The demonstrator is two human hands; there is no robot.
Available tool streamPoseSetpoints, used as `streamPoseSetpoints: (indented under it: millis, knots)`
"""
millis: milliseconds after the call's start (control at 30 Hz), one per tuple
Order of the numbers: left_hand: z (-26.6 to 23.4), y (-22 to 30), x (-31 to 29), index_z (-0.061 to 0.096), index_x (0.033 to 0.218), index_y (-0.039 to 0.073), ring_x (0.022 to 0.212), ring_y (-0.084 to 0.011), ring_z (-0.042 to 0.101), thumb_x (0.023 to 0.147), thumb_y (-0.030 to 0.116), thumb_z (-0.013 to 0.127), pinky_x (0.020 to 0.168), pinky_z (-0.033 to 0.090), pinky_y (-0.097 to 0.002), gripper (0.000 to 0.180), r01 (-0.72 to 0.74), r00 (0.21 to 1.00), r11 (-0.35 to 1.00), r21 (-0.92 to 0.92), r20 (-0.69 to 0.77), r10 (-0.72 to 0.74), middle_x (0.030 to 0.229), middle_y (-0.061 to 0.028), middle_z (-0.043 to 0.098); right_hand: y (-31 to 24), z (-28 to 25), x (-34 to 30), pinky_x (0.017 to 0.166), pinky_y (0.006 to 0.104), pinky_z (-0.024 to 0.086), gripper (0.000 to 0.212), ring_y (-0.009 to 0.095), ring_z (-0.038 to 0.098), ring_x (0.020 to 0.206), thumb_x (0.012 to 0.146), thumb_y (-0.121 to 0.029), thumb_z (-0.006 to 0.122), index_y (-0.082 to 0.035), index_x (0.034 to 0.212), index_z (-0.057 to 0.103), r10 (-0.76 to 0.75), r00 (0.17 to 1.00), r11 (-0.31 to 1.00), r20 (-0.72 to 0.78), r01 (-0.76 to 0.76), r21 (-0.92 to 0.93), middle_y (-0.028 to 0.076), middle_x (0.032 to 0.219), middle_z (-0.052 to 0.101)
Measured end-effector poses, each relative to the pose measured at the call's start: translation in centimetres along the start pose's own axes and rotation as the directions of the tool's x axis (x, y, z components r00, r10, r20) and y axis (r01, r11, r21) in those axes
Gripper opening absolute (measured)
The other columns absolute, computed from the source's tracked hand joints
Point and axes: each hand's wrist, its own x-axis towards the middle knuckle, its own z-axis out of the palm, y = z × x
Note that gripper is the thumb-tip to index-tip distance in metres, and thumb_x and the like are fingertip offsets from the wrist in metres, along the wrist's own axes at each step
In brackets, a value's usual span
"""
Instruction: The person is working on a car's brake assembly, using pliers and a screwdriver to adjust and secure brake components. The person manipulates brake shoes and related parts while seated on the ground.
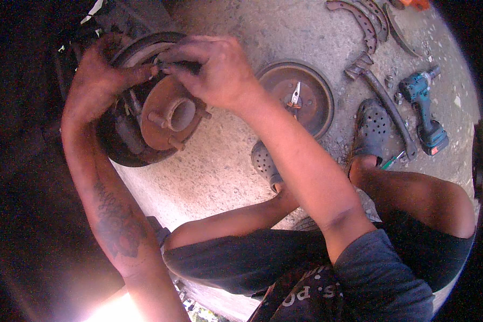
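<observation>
In front of me at the upper left is an opened drum brake with a rusty wheel hub (156, 119) and a curved brake shoe (145, 48) along its upper rim. My left hand (96, 78) grips the brake's left rim, thumb stretched across toward the shoe. Its other fingers are partly hidden behind the rim. Above the hub, my right hand (217, 70) is closed in a pinch near the left thumb tip. Something small and dark shows under its fingers, too covered to name. The fingertips of both hands nearly meet.
A rusty brake drum (319, 99) lies on the concrete with pliers (296, 92) in it. To the right are a long metal bar (386, 99), a teal cordless impact wrench (424, 107), scattered nuts and a green-handled tool (393, 161). Old brake shoes (362, 21) lie farther off.
</observation>
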Motion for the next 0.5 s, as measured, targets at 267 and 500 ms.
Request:
streamPoseSetpoints:
  millis: [267,500]
  knots:
    - [0.0,-0.2,0.0,0.062,0.109,-0.004,0.089,-0.022,0.066,0.064,0.019,0.085,0.083,0.051,-0.0334,0.055,0.0,1.0,0.999,0.033,-0.028,0.001,0.098,-0.0141,0.07,0.4,-0.2,0.2,0.078,0.0431,0.053,0.017,0.032,0.066,0.087,0.074,-0.016,0.072,-0.011,0.09,0.074,-0.007,0.996,1.0,0.093,0.01,-0.027,0.01,0.09,0.069]
    - [-0.1,0.5,-0.5,0.063,0.105,-0.003,0.087,-0.0209,0.066,0.064,0.018,0.084,0.081,0.051,-0.0335,0.05,0.012,1.0,0.998,0.069,-0.027,-0.01,0.096,-0.0132,0.07,0.4,-0.7,1.0,0.08,0.0437,0.053,0.019,0.033,0.065,0.086,0.072,-0.015,0.072,-0.012,0.091,0.075,-0.051,0.983,0.999,0.174,0.051,0.004,0.012,0.091,0.068]
